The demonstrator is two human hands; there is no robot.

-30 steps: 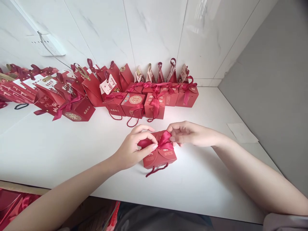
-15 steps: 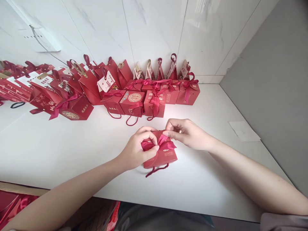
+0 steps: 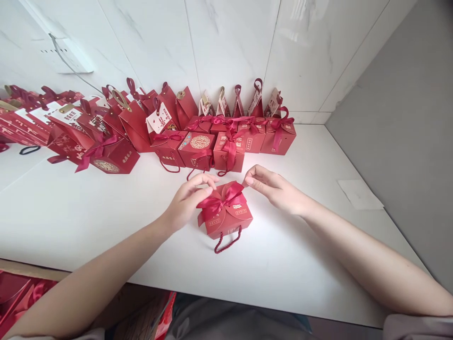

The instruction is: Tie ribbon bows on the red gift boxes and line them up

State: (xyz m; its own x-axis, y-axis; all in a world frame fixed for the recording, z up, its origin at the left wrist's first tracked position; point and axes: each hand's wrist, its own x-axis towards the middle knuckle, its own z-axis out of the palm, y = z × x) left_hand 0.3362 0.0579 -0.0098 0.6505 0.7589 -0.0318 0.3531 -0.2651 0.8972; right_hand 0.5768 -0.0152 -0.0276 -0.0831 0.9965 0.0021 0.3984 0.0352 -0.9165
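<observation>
Far left: upright red packets (image 3: 134, 125), crowded along the tiled wall (image 3: 230, 42), many topped with a strap loop. Near left, below the edge of the surface (image 3: 297, 274): part of a load of loose red boxes (image 3: 14, 297). In front of the packets, a box with a round gold emblem (image 3: 122, 158) sits at an angle, ribbon at its top.

My left hand (image 3: 187, 200): at the far left of the bow (image 3: 222, 203), fingers (image 3: 203, 180) loosely spread, a gap between thumb and forefinger tips. Contact with the ribbon: cannot tell.

Centre: the red gift box (image 3: 231, 219) rests on the surface between my hands, bow tied across its top, cord handle (image 3: 229, 247) looped toward me. Farther off, two rows of ribboned boxes (image 3: 196, 148), with small peaked packets (image 3: 255, 101) behind.

My right hand (image 3: 279, 191): thumb and forefinger pressed together at the tip of the bow's right loop; whether ribbon lies between, cannot tell.

Far right: white paper (image 3: 360, 194), flat, beside the grey wall (image 3: 396, 118).
</observation>
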